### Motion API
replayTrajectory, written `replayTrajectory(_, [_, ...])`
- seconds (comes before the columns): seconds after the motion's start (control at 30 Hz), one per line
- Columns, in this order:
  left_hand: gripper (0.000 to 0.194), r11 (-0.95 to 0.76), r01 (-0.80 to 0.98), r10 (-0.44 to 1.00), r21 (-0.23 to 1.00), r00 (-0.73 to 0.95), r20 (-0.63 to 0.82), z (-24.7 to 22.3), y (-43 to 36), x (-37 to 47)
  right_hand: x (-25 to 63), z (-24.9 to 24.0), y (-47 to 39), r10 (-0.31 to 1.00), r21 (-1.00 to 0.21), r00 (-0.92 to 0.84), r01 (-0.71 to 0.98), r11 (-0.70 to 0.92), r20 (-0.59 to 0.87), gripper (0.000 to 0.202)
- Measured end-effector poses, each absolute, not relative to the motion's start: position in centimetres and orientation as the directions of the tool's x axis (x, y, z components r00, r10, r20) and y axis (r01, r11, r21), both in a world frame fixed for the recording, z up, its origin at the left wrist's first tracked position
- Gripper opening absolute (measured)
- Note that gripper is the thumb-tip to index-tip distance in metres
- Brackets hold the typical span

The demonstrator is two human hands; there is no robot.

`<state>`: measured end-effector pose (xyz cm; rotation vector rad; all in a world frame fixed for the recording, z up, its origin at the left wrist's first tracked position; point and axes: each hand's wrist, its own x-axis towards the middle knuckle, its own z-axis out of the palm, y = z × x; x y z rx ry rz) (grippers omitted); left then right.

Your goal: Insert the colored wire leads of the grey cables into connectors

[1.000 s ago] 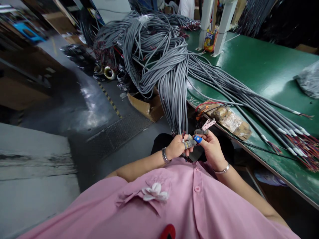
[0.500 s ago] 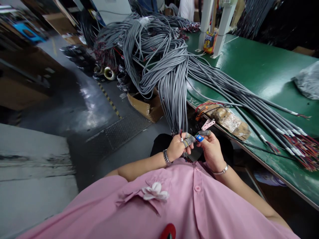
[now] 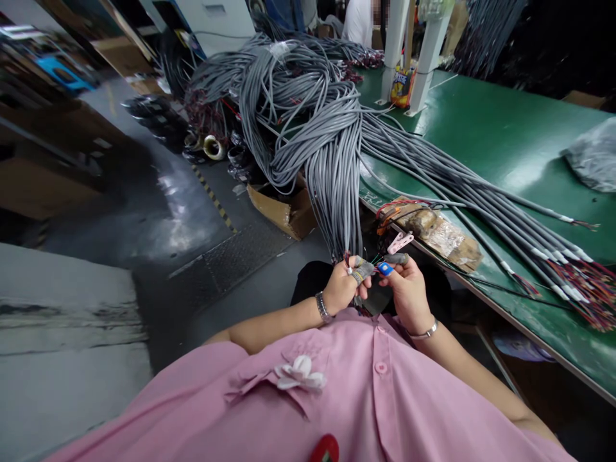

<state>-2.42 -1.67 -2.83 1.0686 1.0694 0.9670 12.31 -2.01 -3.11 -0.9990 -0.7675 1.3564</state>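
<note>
Bold lettering runs over the yellow-and-dark packet [image 3: 402, 86] wedged between two white posts at the table's far edge, but it is too small to read. Pale marks by the near edge of the green table [image 3: 510, 128] are equally unreadable.

The grey cables [image 3: 335, 192] are smooth, round and matt; one thick looped bundle spills over the near edge, while another stretches along the surface towards its right end, finishing in white sleeves [image 3: 561, 256] and frayed red and dark strands. Close to the near edge lies a rough wooden block [image 3: 450, 237] wrapped in shiny clear film, with a perforated pink clip [image 3: 400, 242] just beside it. A crumpled grey plastic bag [image 3: 591, 157] sits further right.

The thin wires [image 3: 378, 260], one of them green, are off the table, in front of its near edge between the two hands. The left hand [image 3: 342, 287], with grey ribbed finger covers, pinches them beside a white-sleeved end; the right hand [image 3: 409, 289], wearing a blue thumb piece [image 3: 384, 269], pinches their other side.

A second ago the fingertips were practically meeting; now a small gap separates them and more wire shows.
</note>
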Motion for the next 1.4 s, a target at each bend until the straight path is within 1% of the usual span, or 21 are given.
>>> replayTrajectory(0.2, [0.034, 0.213, -0.127, 0.964, 0.969, 0.190, -0.187, -3.2, -1.6, -2.5, 12.5, -3.2, -2.1, 0.992, -0.892, 0.040, -0.443, -0.087, -0.117, 0.027])
replayTrajectory(0.33, [0.036, 0.241, -0.151, 0.954, 0.959, 0.219, -0.205, -2.8, -1.6, -2.9, 13.5, -3.9, -1.6, 0.973, -0.850, 0.099, -0.510, -0.129, -0.207, 0.024])
replayTrajectory(0.43, [0.036, 0.280, -0.168, 0.936, 0.945, 0.268, -0.229, -2.4, -1.5, -3.2, 14.4, -4.2, -0.6, 0.962, -0.817, 0.098, -0.554, -0.161, -0.256, 0.033])
replayTrajectory(0.53, [0.036, 0.315, -0.198, 0.917, 0.928, 0.317, -0.243, -2.0, -1.1, -3.4, 15.0, -3.9, 0.6, 0.963, -0.790, 0.008, -0.574, -0.216, -0.270, 0.048])
replayTrajectory(0.6, [0.038, 0.337, -0.205, 0.898, 0.919, 0.363, -0.248, -1.7, -0.7, -3.4, 15.1, -3.6, 1.4, 0.964, -0.791, -0.050, -0.562, -0.243, -0.261, 0.052])
replayTrajectory(0.67, [0.040, 0.353, -0.201, 0.877, 0.914, 0.413, -0.247, -1.3, -0.3, -3.3, 15.0, -3.2, 1.9, 0.971, -0.811, -0.083, -0.537, -0.234, -0.225, 0.051])
replayTrajectory(0.77, [0.041, 0.371, -0.199, 0.851, 0.907, 0.463, -0.247, -0.9, 0.2, -3.2, 14.8, -3.0, 2.2, 0.978, -0.828, -0.084, -0.522, -0.205, -0.190, 0.046])
replayTrajectory(0.87, [0.038, 0.389, -0.182, 0.831, 0.903, 0.492, -0.259, -0.8, 0.4, -2.9, 14.6, -2.8, 2.3, 0.975, -0.794, -0.049, -0.571, -0.207, -0.218, 0.045])
replayTrajectory(1.03, [0.031, 0.396, -0.179, 0.810, 0.901, 0.529, -0.251, -1.0, 0.8, -2.4, 14.3, -2.7, 2.4, 0.968, -0.716, 0.020, -0.677, -0.171, -0.250, 0.035])
replayTrajectory(1.2, [0.029, 0.395, -0.147, 0.800, 0.907, 0.540, -0.261, -1.2, 1.1, -1.7, 14.1, -2.6, 2.5, 0.962, -0.733, 0.077, -0.664, -0.146, -0.261, 0.034])
replayTrajectory(1.3, [0.029, 0.395, -0.121, 0.800, 0.911, 0.533, -0.276, -1.2, 1.3, -1.4, 14.1, -2.3, 2.4, 0.967, -0.746, 0.061, -0.649, -0.151, -0.248, 0.035])
replayTrajectory(1.4, [0.031, 0.402, -0.105, 0.801, 0.910, 0.522, -0.293, -1.2, 1.3, -1.4, 14.1, -2.1, 2.2, 0.972, -0.745, -0.004, -0.642, -0.182, -0.234, 0.039])
